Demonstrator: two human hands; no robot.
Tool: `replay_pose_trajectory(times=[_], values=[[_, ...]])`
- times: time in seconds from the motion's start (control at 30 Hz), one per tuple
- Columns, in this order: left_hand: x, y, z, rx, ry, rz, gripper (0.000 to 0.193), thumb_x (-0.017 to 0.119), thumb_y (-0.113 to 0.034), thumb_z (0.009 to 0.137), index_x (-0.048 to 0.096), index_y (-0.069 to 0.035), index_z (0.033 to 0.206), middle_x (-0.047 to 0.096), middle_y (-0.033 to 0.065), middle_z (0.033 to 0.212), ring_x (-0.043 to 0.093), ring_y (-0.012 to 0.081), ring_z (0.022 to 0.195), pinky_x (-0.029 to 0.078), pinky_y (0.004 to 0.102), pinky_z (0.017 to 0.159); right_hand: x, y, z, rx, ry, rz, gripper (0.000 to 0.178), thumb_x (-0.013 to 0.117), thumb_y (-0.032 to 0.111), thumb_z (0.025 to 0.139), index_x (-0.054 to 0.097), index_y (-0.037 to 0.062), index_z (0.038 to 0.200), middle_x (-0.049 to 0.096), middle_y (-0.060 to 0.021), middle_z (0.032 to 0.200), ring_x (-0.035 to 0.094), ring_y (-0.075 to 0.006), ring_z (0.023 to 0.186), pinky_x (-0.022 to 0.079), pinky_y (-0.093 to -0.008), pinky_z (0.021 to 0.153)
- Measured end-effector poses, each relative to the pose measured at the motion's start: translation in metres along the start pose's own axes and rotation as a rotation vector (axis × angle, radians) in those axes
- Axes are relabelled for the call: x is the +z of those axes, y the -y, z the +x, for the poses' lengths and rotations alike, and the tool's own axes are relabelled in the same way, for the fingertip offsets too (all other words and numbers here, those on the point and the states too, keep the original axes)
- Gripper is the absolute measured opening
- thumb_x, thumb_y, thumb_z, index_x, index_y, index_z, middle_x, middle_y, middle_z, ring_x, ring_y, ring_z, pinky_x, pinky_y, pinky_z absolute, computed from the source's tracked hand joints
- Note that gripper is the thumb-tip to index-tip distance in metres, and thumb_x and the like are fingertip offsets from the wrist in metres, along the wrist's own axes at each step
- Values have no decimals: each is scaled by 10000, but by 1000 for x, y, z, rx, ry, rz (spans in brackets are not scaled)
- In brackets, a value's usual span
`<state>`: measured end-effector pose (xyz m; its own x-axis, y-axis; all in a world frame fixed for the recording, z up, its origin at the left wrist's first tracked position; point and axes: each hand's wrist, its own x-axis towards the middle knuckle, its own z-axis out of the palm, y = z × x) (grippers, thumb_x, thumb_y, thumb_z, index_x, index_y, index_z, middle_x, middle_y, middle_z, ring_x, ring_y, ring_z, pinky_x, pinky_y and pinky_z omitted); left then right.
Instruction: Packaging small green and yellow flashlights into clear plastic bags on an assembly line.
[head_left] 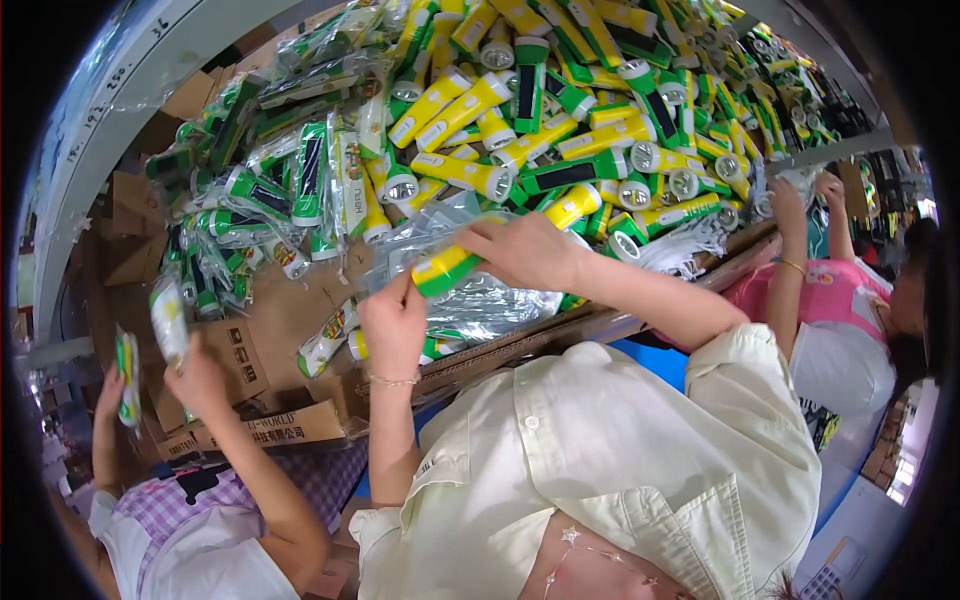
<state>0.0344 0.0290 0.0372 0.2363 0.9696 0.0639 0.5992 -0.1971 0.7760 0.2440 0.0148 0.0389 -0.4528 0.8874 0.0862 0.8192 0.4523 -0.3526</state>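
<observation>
A yellow and green flashlight (pixel 446 271) is held at a slant between my two hands, in front of my chest. My left hand (pixel 393 322) is closed at its lower left end, the fingers pinched together. Over its upper right end the fingers of my right hand (pixel 525 252) are wrapped, covering that part of it. Beneath and behind my hands lies a stack of clear plastic bags (pixel 500 308). Whether a bag is around the held flashlight, I cannot tell. Another yellow flashlight (pixel 574 206) rests just beyond my right hand.
A large heap of loose flashlights (pixel 560 130) covers the far side. Bagged flashlights (pixel 265 170) pile up at the left, above cardboard (pixel 225 350). One co-worker's hand (pixel 198 380) holds a bagged flashlight at left; another co-worker's arm (pixel 790 225) reaches in at right. White cords (pixel 690 245) lie nearby.
</observation>
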Motion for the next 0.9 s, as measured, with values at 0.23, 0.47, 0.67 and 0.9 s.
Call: replay_pose_trajectory(times=[0.23,0.47,0.67,0.9], values=[[1,8,2,-78,-19,-65,183,581,-109,850,684,26,918,538,11,524,435,36,444,361,236,423,-25,23,-3,78,229,-179,478,634,110,739,456,62,1180,616,-117,781,635,-275,660,485,-367,507],[7,-1,2,-264,111,-170,193,574,-103,853,692,12,953,564,29,542,486,67,437,394,231,415,7,37,-14,35,186,-447,458,627,131,681,517,-71,1078,584,-67,615,615,-217,592,450,-333,459],[37,-11,-9,299,69,192,200,544,-87,861,687,12,959,578,29,561,506,84,446,383,234,422,59,30,-8,25,298,-568,502,640,173,679,526,-89,1092,609,-57,692,600,-197,575,433,-347,453],[23,25,4,-280,184,-216,205,584,-138,880,656,29,975,531,3,545,461,58,426,358,205,398,-22,-33,-70,222,10,95,146,661,152,685,658,127,829,619,-21,819,617,-248,680,473,-385,561]])
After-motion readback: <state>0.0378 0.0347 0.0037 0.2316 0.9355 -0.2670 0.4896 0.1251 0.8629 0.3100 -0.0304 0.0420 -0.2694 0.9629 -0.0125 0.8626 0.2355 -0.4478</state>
